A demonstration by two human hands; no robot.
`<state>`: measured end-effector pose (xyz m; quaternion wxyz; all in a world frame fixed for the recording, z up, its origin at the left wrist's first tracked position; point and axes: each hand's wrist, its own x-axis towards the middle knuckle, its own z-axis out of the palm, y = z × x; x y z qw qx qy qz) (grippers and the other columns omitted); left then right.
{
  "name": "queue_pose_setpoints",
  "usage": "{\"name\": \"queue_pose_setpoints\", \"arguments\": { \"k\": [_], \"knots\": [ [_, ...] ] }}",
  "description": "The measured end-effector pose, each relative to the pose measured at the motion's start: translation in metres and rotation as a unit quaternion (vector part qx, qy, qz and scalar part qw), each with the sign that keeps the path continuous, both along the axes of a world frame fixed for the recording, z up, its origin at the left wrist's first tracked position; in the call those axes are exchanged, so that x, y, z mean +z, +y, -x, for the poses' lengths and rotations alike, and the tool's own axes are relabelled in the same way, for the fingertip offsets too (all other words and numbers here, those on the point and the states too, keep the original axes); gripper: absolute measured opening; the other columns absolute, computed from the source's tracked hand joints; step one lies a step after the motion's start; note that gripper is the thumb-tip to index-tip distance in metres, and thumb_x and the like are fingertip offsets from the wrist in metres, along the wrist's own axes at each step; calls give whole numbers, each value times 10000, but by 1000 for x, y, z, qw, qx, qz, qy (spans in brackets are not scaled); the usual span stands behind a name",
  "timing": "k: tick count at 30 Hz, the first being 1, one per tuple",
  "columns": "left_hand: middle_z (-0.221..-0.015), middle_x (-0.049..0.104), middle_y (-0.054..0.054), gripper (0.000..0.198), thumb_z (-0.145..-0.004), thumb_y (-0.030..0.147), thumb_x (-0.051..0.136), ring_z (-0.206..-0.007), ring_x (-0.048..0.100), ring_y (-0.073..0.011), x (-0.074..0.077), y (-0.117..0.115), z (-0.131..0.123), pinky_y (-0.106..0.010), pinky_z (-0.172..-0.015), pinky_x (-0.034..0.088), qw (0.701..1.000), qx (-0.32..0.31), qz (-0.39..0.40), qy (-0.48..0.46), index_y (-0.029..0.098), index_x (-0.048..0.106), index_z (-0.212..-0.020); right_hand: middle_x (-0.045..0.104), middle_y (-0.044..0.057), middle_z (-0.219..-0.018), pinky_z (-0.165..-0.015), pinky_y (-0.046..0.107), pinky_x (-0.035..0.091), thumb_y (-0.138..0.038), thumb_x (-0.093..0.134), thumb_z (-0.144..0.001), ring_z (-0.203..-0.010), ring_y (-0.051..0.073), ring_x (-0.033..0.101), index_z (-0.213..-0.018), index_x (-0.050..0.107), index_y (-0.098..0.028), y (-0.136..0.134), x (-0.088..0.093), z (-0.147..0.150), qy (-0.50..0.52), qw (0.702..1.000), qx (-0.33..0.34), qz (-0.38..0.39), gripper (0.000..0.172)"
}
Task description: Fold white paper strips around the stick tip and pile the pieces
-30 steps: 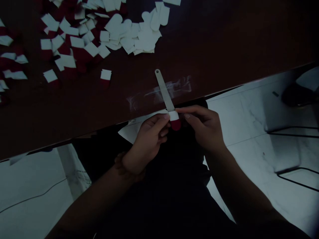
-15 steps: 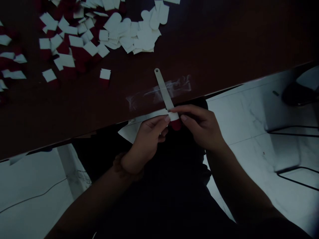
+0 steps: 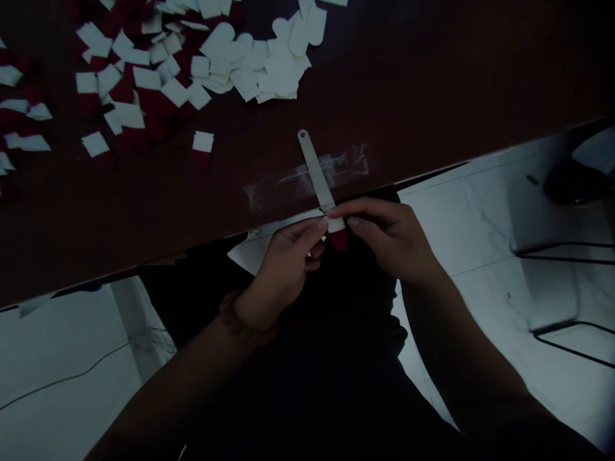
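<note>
little red-and-white piece (image 3: 337, 237) is caught near frame centre between the left hand (image 3: 288, 257), pinched onto its left edge, and the right hand (image 3: 391, 242), touched to its top, tho any grip there can't be told

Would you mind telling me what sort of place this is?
It looks like a handwork space, perhaps a home or small workshop: a dark brown table bears heaped red-and-white pieces and plain white round-ended pieces, above a pale, grey-veined tiled floor.
</note>
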<state>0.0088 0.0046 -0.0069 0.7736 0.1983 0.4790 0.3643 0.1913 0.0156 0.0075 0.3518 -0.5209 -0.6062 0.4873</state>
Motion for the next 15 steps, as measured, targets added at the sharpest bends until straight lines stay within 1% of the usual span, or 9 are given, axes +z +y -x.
{"name": "queue_pose_setpoints", "arguments": {
  "k": [3, 7, 9, 12, 15],
  "knots": [
    [-808, 591, -15, 246, -833, 430, 818, -603, 416, -70, -1, 1, 1, -193, -469, 240, 1000, -3, 4, -15, 191, 781, -877, 789, 7, -956, -769, 336, 596, -161, 581, -969, -868, 187, 730, -1098, 819, -279, 0, 0, -1, -1, 1000, 2, 4, 296],
    [-844, 607, -26, 212, -852, 394, 786, -616, 439, -79, -2, 1, 3, -201, -474, 267, 999, -12, 23, -39, 187, 775, -894, 792, 13, -1088, -906, 394, 599, -169, 577, -967, -1023, 216, 733, -1134, 803, -291, 0, -1, -1, 10, 1000, 15, 2, 307],
    [-859, 614, -32, 211, -860, 383, 769, -625, 446, -85, -2, 2, 3, -206, -479, 280, 998, -23, 24, -61, 187, 787, -938, 784, 15, -1108, -925, 399, 597, -176, 579, -967, -1037, 218, 731, -1198, 764, -297, -2, -4, 1, 31, 999, -21, -3, 320],
    [-835, 599, -29, 254, -878, 381, 758, -633, 440, -89, -2, 2, 3, -206, -490, 297, 996, -37, 14, -85, 192, 806, -1039, 770, 11, -1004, -829, 357, 611, -197, 591, -971, -919, 200, 737, -1249, 681, -293, -8, -9, 5, 78, 991, -111, 5, 307],
    [-822, 583, -25, 286, -904, 392, 755, -642, 434, -85, -4, 1, 1, -195, -501, 309, 995, -32, 4, -94, 198, 813, -1105, 747, 3, -953, -747, 310, 603, -218, 622, -960, -815, 174, 717, -1196, 643, -283, -13, -13, 10, 106, 984, -138, 29, 246]
  ]
}}
